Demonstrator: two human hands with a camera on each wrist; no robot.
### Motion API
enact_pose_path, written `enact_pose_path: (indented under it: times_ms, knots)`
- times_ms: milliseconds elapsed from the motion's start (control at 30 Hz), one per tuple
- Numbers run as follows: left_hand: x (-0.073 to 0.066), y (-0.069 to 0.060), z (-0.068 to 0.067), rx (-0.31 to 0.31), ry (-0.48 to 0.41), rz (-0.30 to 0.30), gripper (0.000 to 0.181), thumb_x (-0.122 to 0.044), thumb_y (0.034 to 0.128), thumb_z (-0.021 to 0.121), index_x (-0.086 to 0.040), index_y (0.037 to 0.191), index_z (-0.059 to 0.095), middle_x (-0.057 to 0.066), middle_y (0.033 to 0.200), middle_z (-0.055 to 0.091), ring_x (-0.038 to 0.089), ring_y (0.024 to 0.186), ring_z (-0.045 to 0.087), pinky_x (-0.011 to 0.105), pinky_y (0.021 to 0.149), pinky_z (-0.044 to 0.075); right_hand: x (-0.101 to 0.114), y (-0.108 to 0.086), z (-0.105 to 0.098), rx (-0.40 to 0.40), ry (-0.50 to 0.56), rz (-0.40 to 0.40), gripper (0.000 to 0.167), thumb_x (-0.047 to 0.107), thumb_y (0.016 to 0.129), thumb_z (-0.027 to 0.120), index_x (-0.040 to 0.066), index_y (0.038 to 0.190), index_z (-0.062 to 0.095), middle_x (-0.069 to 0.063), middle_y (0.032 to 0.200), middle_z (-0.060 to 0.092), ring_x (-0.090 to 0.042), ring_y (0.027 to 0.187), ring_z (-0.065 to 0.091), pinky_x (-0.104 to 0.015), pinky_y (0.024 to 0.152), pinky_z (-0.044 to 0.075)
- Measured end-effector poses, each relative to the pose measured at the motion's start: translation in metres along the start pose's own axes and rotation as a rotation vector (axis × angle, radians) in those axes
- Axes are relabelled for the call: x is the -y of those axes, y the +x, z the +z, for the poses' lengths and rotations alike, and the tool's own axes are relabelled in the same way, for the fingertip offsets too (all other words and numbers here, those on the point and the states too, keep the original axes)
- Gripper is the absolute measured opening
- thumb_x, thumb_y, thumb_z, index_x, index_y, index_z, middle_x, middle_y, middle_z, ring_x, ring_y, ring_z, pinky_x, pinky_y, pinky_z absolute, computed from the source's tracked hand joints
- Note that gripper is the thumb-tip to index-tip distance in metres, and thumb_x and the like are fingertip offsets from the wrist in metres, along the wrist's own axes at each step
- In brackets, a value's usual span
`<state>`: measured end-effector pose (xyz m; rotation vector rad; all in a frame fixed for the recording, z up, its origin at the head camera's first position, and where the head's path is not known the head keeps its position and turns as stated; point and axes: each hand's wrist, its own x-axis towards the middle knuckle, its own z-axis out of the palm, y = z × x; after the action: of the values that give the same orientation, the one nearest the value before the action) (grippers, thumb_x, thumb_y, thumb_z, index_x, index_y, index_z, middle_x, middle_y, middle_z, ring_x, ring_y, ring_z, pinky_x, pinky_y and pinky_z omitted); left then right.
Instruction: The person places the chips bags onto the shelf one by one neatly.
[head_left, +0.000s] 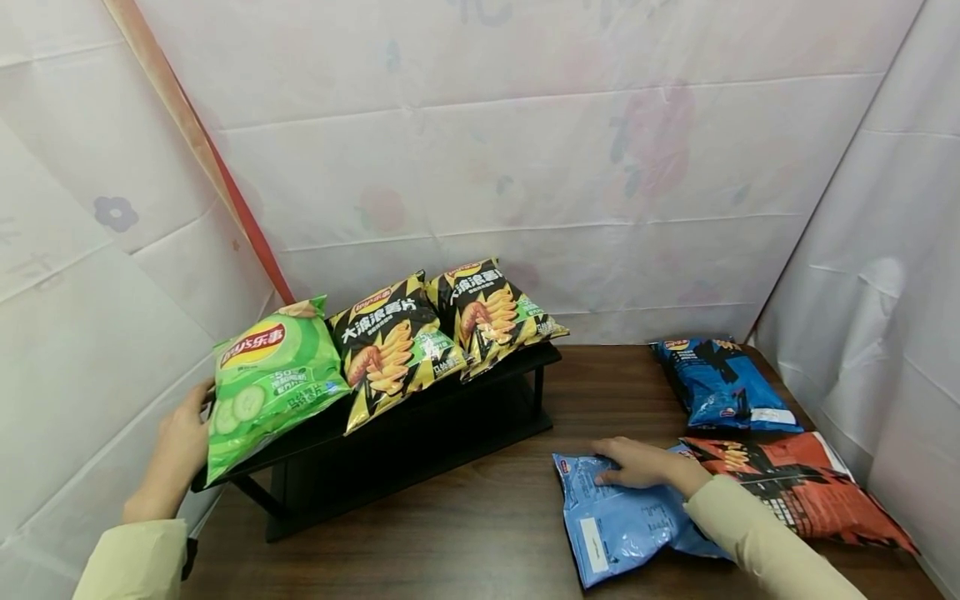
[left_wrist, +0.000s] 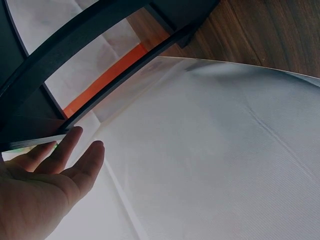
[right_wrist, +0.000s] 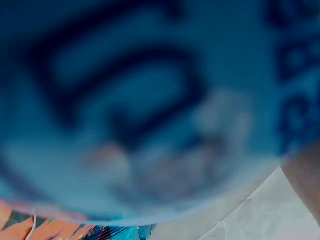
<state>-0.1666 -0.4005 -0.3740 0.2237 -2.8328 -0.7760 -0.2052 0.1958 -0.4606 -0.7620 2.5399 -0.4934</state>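
Monitor: Where do you have the hands?

Operator: I see the left hand (head_left: 180,442) at the left end of the low black two-tier rack (head_left: 405,458), fingers loosely bent and apart, beside a puffy green plastic chip bag (head_left: 277,383). I'd judge it is steadying that bag's edge. The right hand (head_left: 645,462) lies on a shiny light-blue plastic bag (head_left: 626,521), right of the rack on the brown wood-grain table (head_left: 450,542). Whether those fingers grip or merely rest, I cannot tell; my right wrist view is mostly blurred blue.

Monitor: Why do the bags on the rack sit that way?

Operator: They slant side by side, printed fronts facing my head camera, I take it so each can be read. The light-blue bag shows a white panel, so I suspect its back is up.

Monitor: Count them.

Operator: On the rack, three: one green, two black-and-yellow plastic bags (head_left: 393,350). Farther right of the rack than the light-blue one, I count one dark-blue plastic bag (head_left: 723,383) and one red-and-black plastic bag (head_left: 795,487). Of light-blue, at least one; the blue film by the right sleeve (head_left: 757,533) may be a second.
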Motion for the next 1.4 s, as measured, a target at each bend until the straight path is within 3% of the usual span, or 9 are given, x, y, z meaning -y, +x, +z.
enact_pose_path:
  times_ms: [267,600,900,1167,1400]
  knots:
    - [-0.002,0.0,0.0,-0.022,0.0,0.02,0.064,-0.037,0.0966,0.036,0.004,0.143,0.02,0.04,0.126,0.039,0.057,0.112,0.036,0.067,0.083,0.033,0.005,0.008,0.0,-0.004,-0.038,-0.101,0.038,0.02,0.088,0.06,-0.001,0.119,0.054,-0.014,0.117,0.06,-0.03,0.11,0.055,-0.047,0.092,0.045]
    - [-0.001,0.0,0.0,-0.025,0.006,0.027,0.062,-0.035,0.097,0.035,0.005,0.142,0.02,0.04,0.126,0.039,0.057,0.111,0.036,0.066,0.083,0.033,0.007,0.019,0.002,-0.018,-0.065,-0.097,0.022,0.015,0.086,0.061,0.011,0.108,0.058,-0.004,0.105,0.063,-0.021,0.099,0.06,-0.039,0.083,0.05]
    - [0.001,0.001,0.0,-0.031,0.006,0.03,0.062,-0.035,0.0972,0.035,0.005,0.142,0.02,0.04,0.126,0.039,0.057,0.111,0.036,0.066,0.083,0.033,0.016,0.028,0.0,-0.035,-0.089,-0.095,0.025,0.013,0.087,0.06,0.009,0.111,0.057,-0.006,0.109,0.063,-0.024,0.102,0.059,-0.042,0.086,0.049]
    - [-0.001,-0.001,0.001,-0.033,-0.002,0.027,0.061,-0.035,0.0973,0.035,0.005,0.142,0.021,0.04,0.126,0.039,0.057,0.111,0.037,0.067,0.083,0.033,0.027,0.037,-0.002,-0.043,-0.106,-0.141,0.032,0.013,0.087,0.06,0.004,0.117,0.055,-0.009,0.111,0.062,-0.025,0.102,0.059,-0.042,0.086,0.05]
    - [-0.003,-0.002,0.0,-0.02,-0.014,0.019,0.064,-0.038,0.0971,0.034,0.003,0.143,0.019,0.039,0.128,0.038,0.058,0.112,0.036,0.067,0.083,0.033,0.027,0.038,-0.006,-0.048,-0.092,-0.143,0.029,0.017,0.085,0.063,0.008,0.113,0.058,-0.008,0.111,0.063,-0.026,0.102,0.06,-0.045,0.086,0.049]
